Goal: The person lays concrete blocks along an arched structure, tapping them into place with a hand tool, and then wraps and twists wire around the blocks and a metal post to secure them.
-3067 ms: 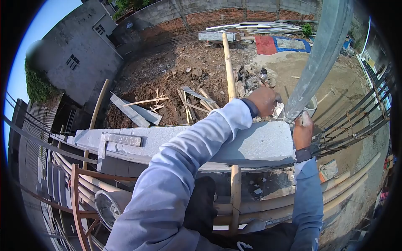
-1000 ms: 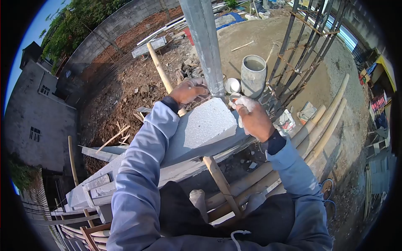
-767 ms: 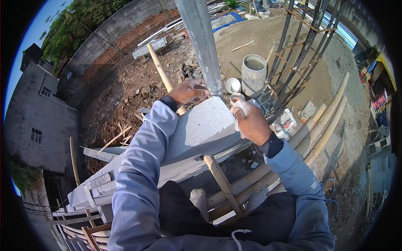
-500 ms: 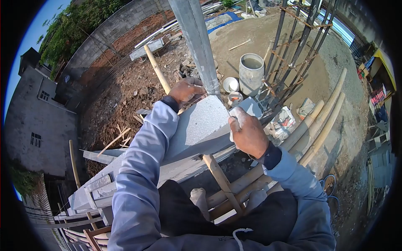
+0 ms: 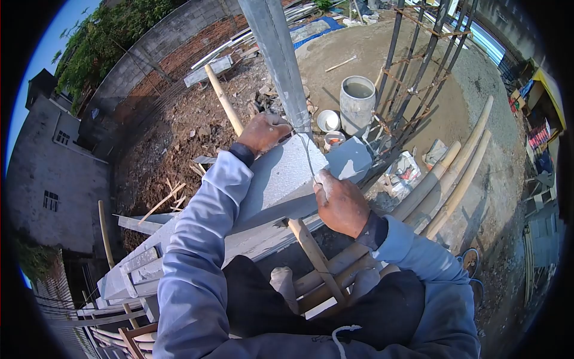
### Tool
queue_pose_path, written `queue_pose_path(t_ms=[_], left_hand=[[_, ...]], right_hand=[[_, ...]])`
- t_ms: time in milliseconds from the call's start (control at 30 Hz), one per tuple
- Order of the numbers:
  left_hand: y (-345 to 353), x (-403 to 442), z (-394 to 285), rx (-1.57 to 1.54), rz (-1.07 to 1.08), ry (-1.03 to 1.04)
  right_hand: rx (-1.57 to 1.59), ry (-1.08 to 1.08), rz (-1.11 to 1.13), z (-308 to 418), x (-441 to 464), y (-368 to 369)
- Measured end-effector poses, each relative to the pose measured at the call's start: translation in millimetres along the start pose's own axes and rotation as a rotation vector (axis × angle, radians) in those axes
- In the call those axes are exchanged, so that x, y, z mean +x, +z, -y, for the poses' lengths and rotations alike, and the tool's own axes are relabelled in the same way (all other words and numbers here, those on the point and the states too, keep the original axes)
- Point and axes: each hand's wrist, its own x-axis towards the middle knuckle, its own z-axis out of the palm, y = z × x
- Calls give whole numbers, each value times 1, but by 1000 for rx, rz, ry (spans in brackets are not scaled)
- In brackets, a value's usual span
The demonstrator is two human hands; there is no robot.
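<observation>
A grey metal post (image 5: 278, 66) stands at the far end of a pale concrete block (image 5: 281, 173) with a rough white top. Around the post's foot runs a thin wire (image 5: 309, 157), which stretches down over the block's right side to my right hand (image 5: 342, 204). That hand is closed on the wire's near end. Beside the post's foot, my left hand (image 5: 262, 133) is closed, its thumb and finger pinching wire next to the metal. Its fingertips are partly hidden.
Beyond the block stand a water-filled drum (image 5: 357, 102), a white bucket (image 5: 329, 121) and a rusty rebar cage (image 5: 418, 72). Bamboo poles (image 5: 457, 179) slope away at right. A wooden crosspiece (image 5: 317, 257) lies between my legs, with ground far below.
My right hand has moved left and slightly down, drawing the wire across the block. My left hand stays by the post's foot.
</observation>
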Motion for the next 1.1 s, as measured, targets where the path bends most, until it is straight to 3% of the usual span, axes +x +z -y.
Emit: queue_pose_path(t_ms=[200,433,533,633,767,833,933,1000,1100], left_hand=[[-4,0,-1,-15,88,1],[-4,-5,-12,-126,47,34],[1,-8,3,-56,-107,78],[-7,-34,-11,221,-378,150],[-29,-70,-62,96,-345,19],[-31,-84,-80,97,-294,39],[-28,-95,-104,79,-253,38],[-27,-100,-124,79,-204,-46],[-4,-99,-124,181,-218,145]], right_hand=[[-68,-27,-8,4,-2,-2],[117,9,-18,-2,-6,-2],[235,-31,-23,-4,-6,-5],[307,-72,-30,-17,-9,6],[483,-83,6,-25,-17,7],[562,-134,5,-32,-20,14],[658,-44,125,-27,-25,8],[671,-178,57,-32,-26,15],[899,72,241,-31,-30,12]])
